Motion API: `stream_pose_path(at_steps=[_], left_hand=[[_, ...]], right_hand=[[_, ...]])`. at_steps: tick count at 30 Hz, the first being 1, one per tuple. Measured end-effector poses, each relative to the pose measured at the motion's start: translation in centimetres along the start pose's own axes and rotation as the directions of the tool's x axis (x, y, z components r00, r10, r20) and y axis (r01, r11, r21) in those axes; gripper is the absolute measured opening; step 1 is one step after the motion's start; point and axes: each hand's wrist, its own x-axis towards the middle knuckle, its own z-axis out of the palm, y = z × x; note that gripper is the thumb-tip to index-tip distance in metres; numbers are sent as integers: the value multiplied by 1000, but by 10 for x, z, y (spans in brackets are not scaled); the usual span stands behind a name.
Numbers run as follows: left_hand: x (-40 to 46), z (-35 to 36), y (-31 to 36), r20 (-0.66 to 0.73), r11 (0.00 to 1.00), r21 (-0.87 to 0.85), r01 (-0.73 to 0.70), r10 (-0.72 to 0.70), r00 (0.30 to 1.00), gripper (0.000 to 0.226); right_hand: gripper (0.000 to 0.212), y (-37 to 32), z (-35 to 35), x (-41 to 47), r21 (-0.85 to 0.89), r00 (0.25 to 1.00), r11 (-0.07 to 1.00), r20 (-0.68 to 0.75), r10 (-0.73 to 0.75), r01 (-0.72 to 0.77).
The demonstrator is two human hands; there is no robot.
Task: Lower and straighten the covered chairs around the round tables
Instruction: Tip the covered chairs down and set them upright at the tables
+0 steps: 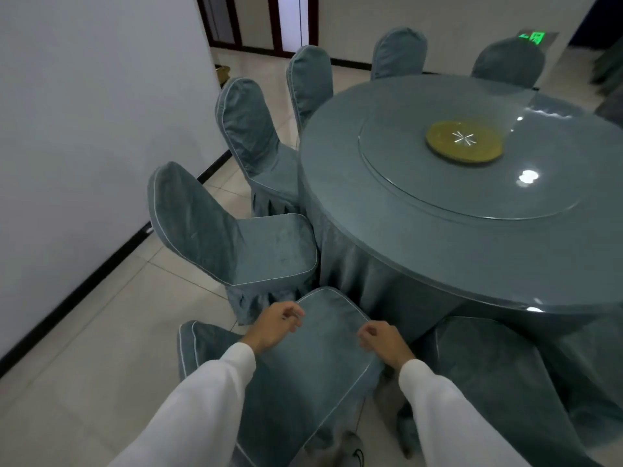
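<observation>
Head view: both hands (274, 326) over covered chair (313, 365).

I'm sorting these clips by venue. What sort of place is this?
Probably a restaurant banquet room: a round table draped in cloth, a glass turntable on it, and matching covered chairs set around it.

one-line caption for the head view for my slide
Two hands, left hand and right hand, over a teal fabric-covered chair beside the round table.
</observation>
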Motion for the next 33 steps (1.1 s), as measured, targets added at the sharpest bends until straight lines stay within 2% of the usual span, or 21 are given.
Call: stream_pose_path(at_steps=[8, 13, 19, 23, 26, 29, 33], left_hand=[[33, -38, -34, 158, 992, -21, -126, 128, 979, 28], [26, -72, -65, 289, 969, -49, -241, 245, 926, 27], [2, -117, -112, 425, 939, 26, -343, 300, 854, 29], [-5, -143, -141, 505, 931, 87, -355, 266, 821, 21], [-14, -158, -154, 574, 923, 163, -349, 199, 794, 45], [-24, -170, -159, 669, 839, 275, -469, 184, 720, 66], [-22, -176, -161, 762, 657, 386, -648, 169, 626, 69]], right_hand=[[18, -22, 58, -30, 113, 968, 987, -209, 136, -114], [15, -48, 124, -64, 138, 920, 969, -309, 240, -206], [16, -89, 201, -104, 148, 912, 961, -307, 271, -235], [14, -105, 240, -119, 121, 928, 968, -279, 246, -220], [19, -111, 259, -129, 102, 939, 976, -269, 215, -194], [41, -125, 272, -140, 52, 954, 982, -235, 187, -180], [65, -136, 290, -150, 35, 970, 989, -196, 146, -142]])
